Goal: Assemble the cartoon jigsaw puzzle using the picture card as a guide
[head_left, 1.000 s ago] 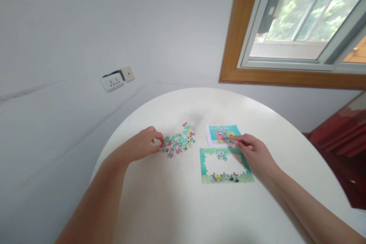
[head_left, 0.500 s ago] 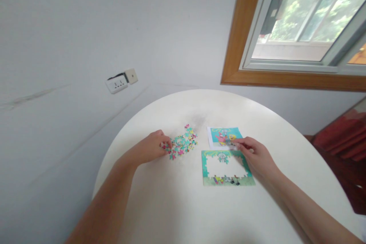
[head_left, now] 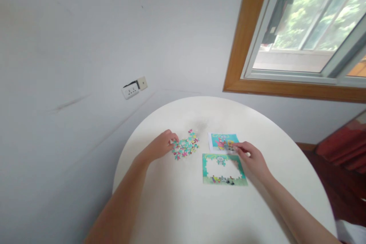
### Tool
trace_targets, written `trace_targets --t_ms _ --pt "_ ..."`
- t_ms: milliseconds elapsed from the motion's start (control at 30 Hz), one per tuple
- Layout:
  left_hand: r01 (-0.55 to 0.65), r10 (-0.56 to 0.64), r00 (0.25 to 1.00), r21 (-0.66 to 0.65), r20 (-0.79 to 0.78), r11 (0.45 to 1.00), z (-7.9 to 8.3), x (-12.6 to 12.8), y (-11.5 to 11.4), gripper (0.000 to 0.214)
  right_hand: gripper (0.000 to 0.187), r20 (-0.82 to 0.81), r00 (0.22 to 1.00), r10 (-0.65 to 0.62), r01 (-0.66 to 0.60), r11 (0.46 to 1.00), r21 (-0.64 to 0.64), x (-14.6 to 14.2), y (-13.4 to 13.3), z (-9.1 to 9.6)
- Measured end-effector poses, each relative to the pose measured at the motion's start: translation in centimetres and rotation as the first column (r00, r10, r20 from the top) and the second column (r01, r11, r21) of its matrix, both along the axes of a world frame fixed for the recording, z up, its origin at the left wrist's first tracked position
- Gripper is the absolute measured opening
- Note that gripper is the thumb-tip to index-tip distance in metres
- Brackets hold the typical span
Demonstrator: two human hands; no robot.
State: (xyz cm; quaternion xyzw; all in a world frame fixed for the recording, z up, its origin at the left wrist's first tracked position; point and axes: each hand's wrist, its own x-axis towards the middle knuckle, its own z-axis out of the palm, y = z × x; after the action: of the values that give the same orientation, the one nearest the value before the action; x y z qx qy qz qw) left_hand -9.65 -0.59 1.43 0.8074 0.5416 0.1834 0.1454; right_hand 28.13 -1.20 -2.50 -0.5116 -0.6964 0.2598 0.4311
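Observation:
My left hand [head_left: 163, 145] is at the left edge of a pile of loose jigsaw puzzle pieces [head_left: 185, 146], its fingers curled down and closed; anything between them is hidden. The pieces are teal, pink and yellow. Over the lower right of a cartoon reference picture [head_left: 220, 141], my right hand [head_left: 253, 158] pinches thumb and forefinger together. What sits in that pinch is too small to make out. Just below lies a partly filled puzzle [head_left: 210, 181]: its border is joined around a white middle, and a small joined cluster [head_left: 220, 160] hangs from the top edge.
All of this lies on a round white table [head_left: 177, 206]. Behind it rises a white wall with a socket [head_left: 130, 90]. A wood-framed window [head_left: 286, 87] is at the upper right, and red cloth [head_left: 347, 141] hangs at the far right.
The view has shifted, so the table and wall sit differently in the picture. My left fingers have shifted slightly at the pile's edge. My right hand keeps its pinch over the reference picture.

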Motion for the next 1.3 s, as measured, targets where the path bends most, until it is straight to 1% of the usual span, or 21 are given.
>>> trace_targets --t_ms 200,433,567,767,900,1133,1300 --pt "0.007 -0.008 1.0 0.032 0.024 0.999 -1.2 0.1 0.6 0.029 0.029 0.016 1.0 0.019 -0.02 0.998 0.058 -0.1 -0.2 0.3" --pt "0.01 -0.012 0.999 0.033 0.052 0.999 -2.1 0.7 1.2 0.031 0.029 -0.014 1.0 -0.018 0.018 0.999 0.033 -0.2 -0.2 0.0" --pt "0.015 -0.017 0.997 0.033 0.074 0.999 -2.6 0.6 1.6 0.032 0.028 -0.029 0.999 -0.018 0.02 0.999 0.048 -0.1 0.0 -0.4" --pt "0.015 -0.018 0.995 0.033 0.101 0.999 -3.4 0.3 2.3 0.032 0.027 -0.088 0.994 -0.063 0.069 0.995 0.07 -0.2 0.3 -1.4" --pt "0.015 -0.017 0.995 0.025 0.103 1.0 -3.4 0.4 2.4 0.033 0.026 -0.089 0.994 -0.062 0.068 0.995 0.069 -0.2 0.4 -1.6" --pt "0.007 -0.008 0.995 0.014 0.098 1.0 -3.1 0.5 2.2 0.034 0.026 -0.07 0.996 -0.058 0.063 0.995 0.083 0.0 0.4 -1.4" --pt "0.0 -0.001 0.995 0.01 0.102 1.0 -3.4 0.5 2.3 0.034 0.027 -0.039 0.998 -0.04 0.044 0.995 0.093 0.1 0.2 -0.4"
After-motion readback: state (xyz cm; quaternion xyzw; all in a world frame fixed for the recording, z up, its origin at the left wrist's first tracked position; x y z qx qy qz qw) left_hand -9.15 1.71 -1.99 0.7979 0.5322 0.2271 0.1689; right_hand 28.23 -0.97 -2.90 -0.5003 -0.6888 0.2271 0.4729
